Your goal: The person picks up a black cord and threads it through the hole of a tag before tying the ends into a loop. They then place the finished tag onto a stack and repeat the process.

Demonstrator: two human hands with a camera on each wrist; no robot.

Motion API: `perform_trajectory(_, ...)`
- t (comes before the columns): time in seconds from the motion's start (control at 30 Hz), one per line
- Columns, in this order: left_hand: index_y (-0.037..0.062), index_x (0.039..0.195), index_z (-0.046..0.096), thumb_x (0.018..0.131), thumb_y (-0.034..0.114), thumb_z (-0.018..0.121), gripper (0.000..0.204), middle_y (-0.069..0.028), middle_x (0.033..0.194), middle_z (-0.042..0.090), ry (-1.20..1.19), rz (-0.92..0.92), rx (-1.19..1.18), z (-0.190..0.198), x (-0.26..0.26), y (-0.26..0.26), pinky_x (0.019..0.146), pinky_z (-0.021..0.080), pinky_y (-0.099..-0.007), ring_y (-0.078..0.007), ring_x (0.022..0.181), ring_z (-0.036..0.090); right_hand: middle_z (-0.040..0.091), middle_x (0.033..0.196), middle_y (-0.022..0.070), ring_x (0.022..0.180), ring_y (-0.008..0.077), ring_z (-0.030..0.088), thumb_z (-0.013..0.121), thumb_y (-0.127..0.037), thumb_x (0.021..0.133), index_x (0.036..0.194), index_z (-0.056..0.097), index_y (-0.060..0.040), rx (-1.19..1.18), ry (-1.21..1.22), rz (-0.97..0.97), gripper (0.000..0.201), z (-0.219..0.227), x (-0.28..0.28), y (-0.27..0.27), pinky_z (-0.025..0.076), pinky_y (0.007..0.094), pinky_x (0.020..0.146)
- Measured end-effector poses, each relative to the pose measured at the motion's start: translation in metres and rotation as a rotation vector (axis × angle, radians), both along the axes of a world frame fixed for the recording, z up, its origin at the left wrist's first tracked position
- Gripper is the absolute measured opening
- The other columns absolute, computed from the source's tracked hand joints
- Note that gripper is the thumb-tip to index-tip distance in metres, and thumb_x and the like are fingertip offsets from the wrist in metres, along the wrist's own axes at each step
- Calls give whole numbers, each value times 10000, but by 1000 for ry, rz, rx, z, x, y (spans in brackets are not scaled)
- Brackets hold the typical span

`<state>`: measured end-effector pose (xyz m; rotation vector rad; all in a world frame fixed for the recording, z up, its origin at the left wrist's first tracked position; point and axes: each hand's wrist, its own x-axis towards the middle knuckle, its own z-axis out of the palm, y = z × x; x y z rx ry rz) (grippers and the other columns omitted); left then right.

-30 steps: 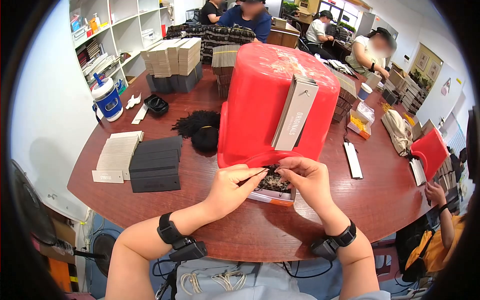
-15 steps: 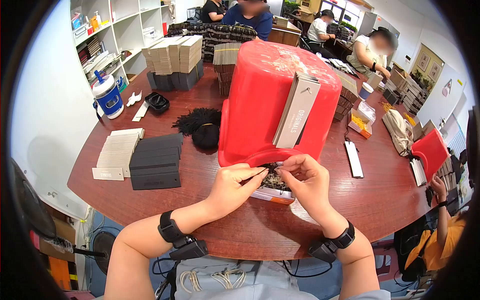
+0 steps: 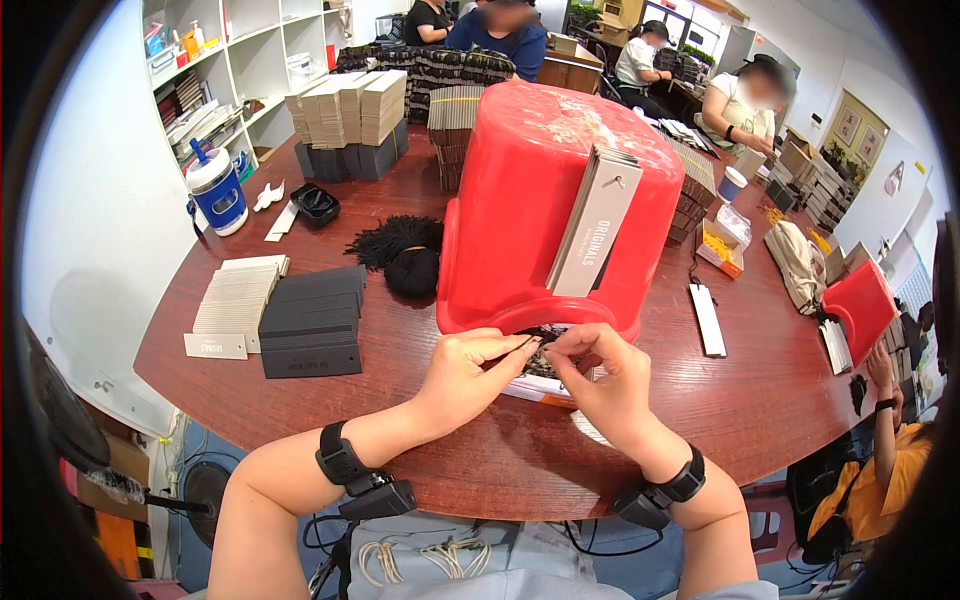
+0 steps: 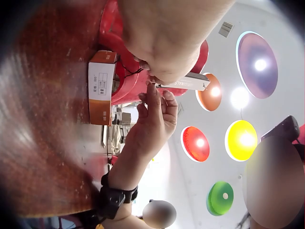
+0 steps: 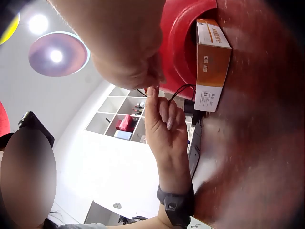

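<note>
In the head view my left hand [image 3: 460,385] pinches a thin black cord [image 3: 531,341] between thumb and index finger. My right hand [image 3: 608,385] has thumb and index fingertips together close beside it, at the same cord. Below both hands is a small box [image 3: 540,389] holding dark strings and pale bits, in front of an upturned red tub [image 3: 560,220]. Grey tags lettered ORIGINALS [image 3: 590,230] hang on the tub's side. The right wrist view shows black cord loops [image 5: 183,90] hanging by the left hand [image 5: 167,129]; the exact hold of the right fingertips is partly hidden.
On the left lie fanned pale tags [image 3: 235,305] and dark tags [image 3: 312,325], with a black yarn bundle [image 3: 410,265] beside the tub. A blue-white jug [image 3: 216,190] stands farther back. To the right are a white tag [image 3: 707,320] and a yellow-filled box [image 3: 720,250].
My right hand has shifted slightly left and down, and its fingertips have come together near my left ones. A pale piece now shows under the right hand. My left hand stays nearly still.
</note>
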<state>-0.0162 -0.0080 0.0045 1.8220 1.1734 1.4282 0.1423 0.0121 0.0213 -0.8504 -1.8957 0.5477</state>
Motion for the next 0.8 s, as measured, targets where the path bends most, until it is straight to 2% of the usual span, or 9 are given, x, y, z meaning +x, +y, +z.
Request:
perform_trajectory(0.17, -14, 896, 610, 795, 87, 549, 155, 6, 611, 541, -245, -119, -67, -7, 3, 3, 465, 356, -202, -42, 535, 432, 607, 715, 37, 639, 89, 587, 607, 17, 695, 829, 510, -28, -8, 16, 78, 172, 2, -2, -3, 447, 189, 494)
perform_trajectory(0.2, -14, 896, 610, 795, 87, 549, 155, 6, 611, 541, -246, -118, -67, -3, 2, 2, 465, 356, -202, -42, 535, 432, 598, 721, 28, 633, 73, 567, 606, 9, 707, 858, 513, -25, -165, 96, 123, 181, 4, 0, -4, 434, 181, 499)
perform_trajectory(0.23, -7, 902, 610, 805, 97, 538, 159, 17, 592, 517, -336, -167, -224, 3, 0, 0, 446, 323, -190, -31, 513, 402, 589, 727, 20, 627, 58, 546, 604, 1, 719, 888, 516, -21, -323, 177, 166, 192, 6, 1, -4, 421, 173, 503)
perform_trajectory(0.27, -1, 907, 610, 814, 107, 527, 165, 29, 572, 493, -426, -215, -382, 8, -1, -2, 426, 291, -177, -20, 491, 373, 589, 727, 20, 627, 58, 546, 604, 1, 719, 888, 516, -21, -322, 176, 167, 192, 5, 3, -2, 421, 173, 503)
perform_trajectory(0.4, 12, 919, 607, 824, 125, 515, 174, 45, 539, 442, -480, -291, -512, 12, -1, -4, 408, 233, -166, -10, 462, 319, 538, 774, 11, 645, 49, 482, 588, -56, 762, 979, 538, -6, -546, 322, 328, 229, 11, 9, 5, 389, 163, 567)
perform_trajectory(0.47, 2, 911, 604, 822, 131, 518, 179, 52, 523, 414, -438, -337, -516, 11, -1, -5, 404, 230, -176, -19, 453, 307, 539, 804, 14, 664, 47, 482, 586, -71, 766, 883, 585, 0, -610, 300, 355, 138, 12, 10, 5, 386, 170, 576)
perform_trajectory(0.6, -3, 914, 601, 816, 133, 525, 184, 46, 528, 420, -425, -442, -622, 11, -4, -5, 411, 232, -178, -25, 450, 306, 535, 834, 29, 717, 79, 498, 595, -64, 751, 804, 615, -7, -573, 304, 340, 80, 9, 12, 7, 406, 200, 637)
perform_trajectory(0.67, -14, 914, 597, 812, 132, 526, 192, 36, 532, 432, -498, -592, -726, 8, -5, -3, 418, 237, -177, -32, 445, 308, 546, 900, 64, 804, 132, 519, 595, -31, 728, 805, 625, -16, -400, 318, 493, 84, 10, 13, 10, 415, 243, 713)
perform_trajectory(0.8, -26, 903, 594, 811, 128, 522, 193, 27, 529, 438, -540, -727, -778, 10, -7, -5, 420, 238, -180, -36, 440, 308, 551, 977, 108, 878, 182, 526, 585, -7, 713, 817, 631, -18, -448, 316, 609, 114, 11, 14, 10, 418, 281, 759)
